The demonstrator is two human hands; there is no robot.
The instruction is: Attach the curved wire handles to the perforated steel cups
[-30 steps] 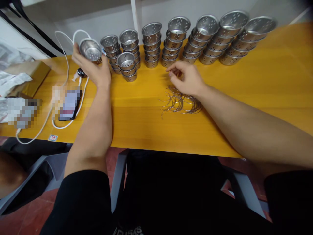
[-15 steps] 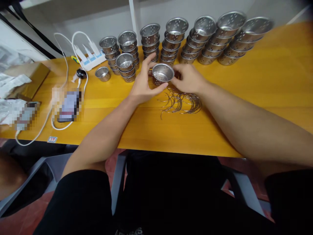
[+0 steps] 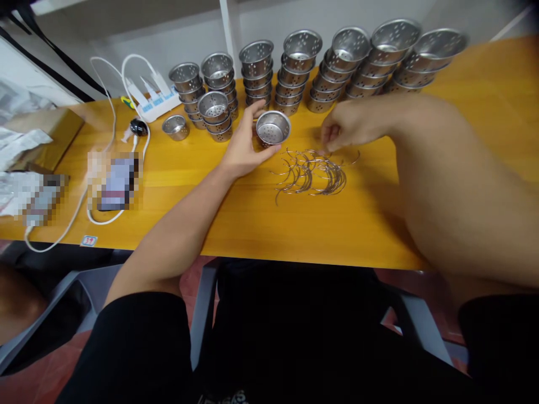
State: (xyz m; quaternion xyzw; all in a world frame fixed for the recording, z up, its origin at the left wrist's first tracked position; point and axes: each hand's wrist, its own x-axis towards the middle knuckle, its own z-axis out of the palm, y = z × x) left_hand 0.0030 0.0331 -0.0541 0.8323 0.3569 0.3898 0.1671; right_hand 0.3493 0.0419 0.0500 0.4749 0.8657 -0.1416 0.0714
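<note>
Just above the middle of the frame, the person's left hand is curling thumb and fingers around one perforated metal cup, its grip wrapped on the side and the mouth facing up. Right of centre, the right hand is hovering with its fingers bent inward, fingertips at the upper edge of the loose curved wires; whether its grip is pinching a wire, one cannot tell.

For good handling, the left hand should probably be steadying the cup lightly, leaving its rim and holes exposed; the right would do best by singling out one wire at its end, since overlapping wires are likely to be snagging each other.

As for counts, seven tall cup stacks are lining the back of the worktop, across the upper part of the frame. In front of them one short stack is showing three cups, and one lone cup is sitting left of it. The wires are overlapping too much for counting. At left, one power strip and two phone-like devices are lying.
</note>
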